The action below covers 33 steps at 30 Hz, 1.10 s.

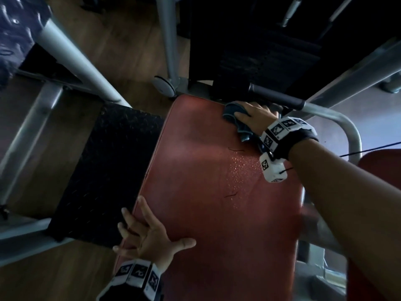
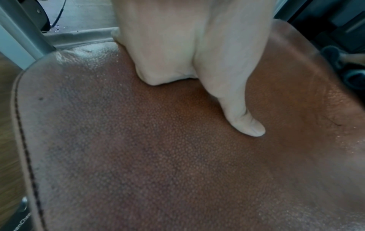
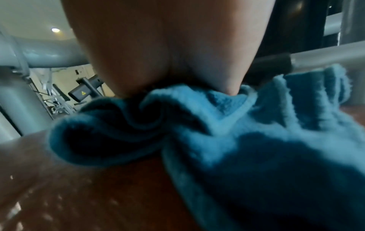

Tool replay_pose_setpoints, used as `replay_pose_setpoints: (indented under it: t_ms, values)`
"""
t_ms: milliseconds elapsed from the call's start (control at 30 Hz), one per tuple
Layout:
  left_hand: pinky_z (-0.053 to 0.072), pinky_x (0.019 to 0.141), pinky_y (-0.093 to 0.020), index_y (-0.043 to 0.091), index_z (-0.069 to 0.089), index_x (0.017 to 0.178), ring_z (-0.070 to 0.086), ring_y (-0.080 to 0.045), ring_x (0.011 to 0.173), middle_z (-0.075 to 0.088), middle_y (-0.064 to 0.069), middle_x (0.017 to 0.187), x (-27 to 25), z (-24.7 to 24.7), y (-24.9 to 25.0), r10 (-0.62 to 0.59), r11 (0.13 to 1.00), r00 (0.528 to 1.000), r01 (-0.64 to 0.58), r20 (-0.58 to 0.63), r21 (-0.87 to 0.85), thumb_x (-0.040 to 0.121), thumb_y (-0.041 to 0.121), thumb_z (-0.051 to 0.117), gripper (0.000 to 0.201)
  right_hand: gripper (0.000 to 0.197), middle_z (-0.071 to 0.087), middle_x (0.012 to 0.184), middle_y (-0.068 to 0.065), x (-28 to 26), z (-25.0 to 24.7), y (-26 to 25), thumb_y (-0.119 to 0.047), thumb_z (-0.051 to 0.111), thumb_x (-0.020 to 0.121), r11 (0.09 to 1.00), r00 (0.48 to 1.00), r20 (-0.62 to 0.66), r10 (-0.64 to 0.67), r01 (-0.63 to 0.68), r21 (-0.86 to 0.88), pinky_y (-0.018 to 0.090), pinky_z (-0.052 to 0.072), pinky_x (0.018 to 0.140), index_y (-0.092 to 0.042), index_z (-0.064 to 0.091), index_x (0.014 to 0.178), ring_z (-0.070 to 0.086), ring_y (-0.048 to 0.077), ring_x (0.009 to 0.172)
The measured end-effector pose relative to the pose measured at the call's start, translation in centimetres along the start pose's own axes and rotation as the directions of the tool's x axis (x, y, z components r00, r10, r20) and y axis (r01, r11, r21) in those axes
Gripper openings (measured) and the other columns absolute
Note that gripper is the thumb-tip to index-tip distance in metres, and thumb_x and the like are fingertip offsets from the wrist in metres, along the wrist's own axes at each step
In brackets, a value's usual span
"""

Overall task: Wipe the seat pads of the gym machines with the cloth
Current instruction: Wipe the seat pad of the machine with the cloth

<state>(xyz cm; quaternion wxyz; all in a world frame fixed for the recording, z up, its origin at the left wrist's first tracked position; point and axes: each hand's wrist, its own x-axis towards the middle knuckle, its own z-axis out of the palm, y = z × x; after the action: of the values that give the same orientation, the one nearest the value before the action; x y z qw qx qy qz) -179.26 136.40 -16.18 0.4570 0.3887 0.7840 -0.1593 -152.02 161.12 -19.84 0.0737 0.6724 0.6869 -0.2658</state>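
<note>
Item count: one red seat pad (image 1: 208, 192); one blue cloth (image 1: 235, 118); two hands, left hand (image 1: 149, 233) and right hand (image 1: 258, 116); one black footplate (image 1: 104, 166); one black handle grip (image 1: 277, 95). A second red pad (image 1: 382, 164) possibly shows at the right edge.

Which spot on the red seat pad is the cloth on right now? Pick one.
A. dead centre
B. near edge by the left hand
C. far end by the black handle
C: the right hand presses the blue cloth onto the seat pad at its far end, beside the black handle.
</note>
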Motion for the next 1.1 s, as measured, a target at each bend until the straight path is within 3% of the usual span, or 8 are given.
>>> replay_pose_setpoints:
  t_ms: [100, 300, 400, 500, 700, 933, 1100]
  values:
    - [0.005, 0.110, -0.068, 0.031, -0.058, 0.121, -0.016, -0.044, 0.143, -0.044, -0.020, 0.145, 0.2, 0.2, -0.1, -0.006, 1.000, 1.000, 0.006, -0.007, -0.009, 0.039, 0.082, 0.072, 0.162, 0.048, 0.042, 0.145, -0.002, 1.5, 0.2, -3.4, -0.064, 0.029, 0.092, 1.000, 1.000, 0.006, 0.011, -0.010, -0.010, 0.059, 0.025, 0.106, -0.052, 0.030, 0.138, 0.039, 0.037, 0.130]
    - [0.003, 0.110, -0.068, 0.031, -0.059, 0.120, -0.018, -0.042, 0.143, -0.045, -0.019, 0.144, 0.0, 0.4, 0.3, -0.032, 0.999, 0.999, 0.032, -0.015, -0.005, 0.037, 0.081, 0.073, 0.163, 0.052, 0.035, 0.147, 0.007, 3.8, 1.1, -11.9, -0.054, 0.037, 0.097, 0.995, 0.994, 0.029, -0.102, 0.102, -0.004, 0.046, 0.031, 0.104, -0.039, 0.028, 0.147, 0.036, 0.047, 0.126]
    - [0.008, 0.111, -0.066, 0.028, -0.057, 0.122, -0.016, -0.042, 0.144, -0.043, -0.021, 0.144, -0.1, 0.1, 0.4, -0.039, 0.999, 0.999, 0.039, -0.007, 0.027, 0.040, 0.083, 0.070, 0.161, 0.053, 0.031, 0.150, 0.004, 3.5, 0.8, -11.1, -0.053, 0.039, 0.097, 0.988, 0.988, 0.033, -0.152, 0.152, 0.000, 0.046, 0.026, 0.106, -0.043, 0.024, 0.147, 0.033, 0.043, 0.130]
    - [0.007, 0.111, -0.067, 0.029, -0.059, 0.119, -0.016, -0.043, 0.143, -0.045, -0.020, 0.143, 0.0, 0.1, 0.3, -0.031, 0.999, 0.999, 0.031, -0.016, 0.015, 0.039, 0.082, 0.071, 0.162, 0.050, 0.038, 0.145, 0.001, 3.6, 0.8, -8.3, -0.061, 0.038, 0.093, 0.991, 0.992, 0.014, -0.125, 0.124, 0.047, 0.050, 0.027, 0.103, -0.054, 0.026, 0.141, 0.037, 0.040, 0.129]
    - [0.004, 0.110, -0.069, 0.030, -0.061, 0.117, -0.022, -0.043, 0.142, -0.051, -0.019, 0.138, 0.6, 0.5, -0.1, -0.031, 0.999, 1.000, 0.031, 0.002, -0.026, 0.041, 0.079, 0.075, 0.162, 0.045, 0.040, 0.143, -0.001, 3.8, 1.1, -10.0, -0.060, 0.033, 0.094, 1.000, 1.000, 0.019, -0.013, 0.014, -0.004, 0.058, 0.021, 0.104, -0.051, 0.031, 0.138, 0.037, 0.040, 0.128]
    - [0.003, 0.110, -0.069, 0.032, -0.061, 0.116, -0.024, -0.042, 0.141, -0.051, -0.018, 0.138, 0.4, 0.1, 0.1, -0.047, 0.998, 0.998, 0.048, 0.043, -0.026, 0.042, 0.078, 0.075, 0.161, 0.053, 0.034, 0.148, -0.002, 2.9, 2.2, -10.7, -0.065, 0.035, 0.092, 0.994, 0.990, -0.095, -0.103, 0.097, -0.058, 0.055, 0.024, 0.103, -0.052, 0.023, 0.141, 0.035, 0.038, 0.129]
    - [0.002, 0.110, -0.070, 0.032, -0.062, 0.112, -0.025, -0.042, 0.141, -0.054, -0.017, 0.136, 0.4, 0.0, 0.0, -0.053, 0.998, 0.997, 0.055, 0.062, -0.029, 0.044, 0.076, 0.078, 0.161, 0.054, 0.039, 0.144, 0.001, 2.9, 2.0, -10.6, -0.070, 0.035, 0.088, 0.999, 0.998, -0.068, -0.001, -0.002, -0.046, 0.056, 0.025, 0.103, -0.051, 0.027, 0.138, 0.037, 0.040, 0.126]
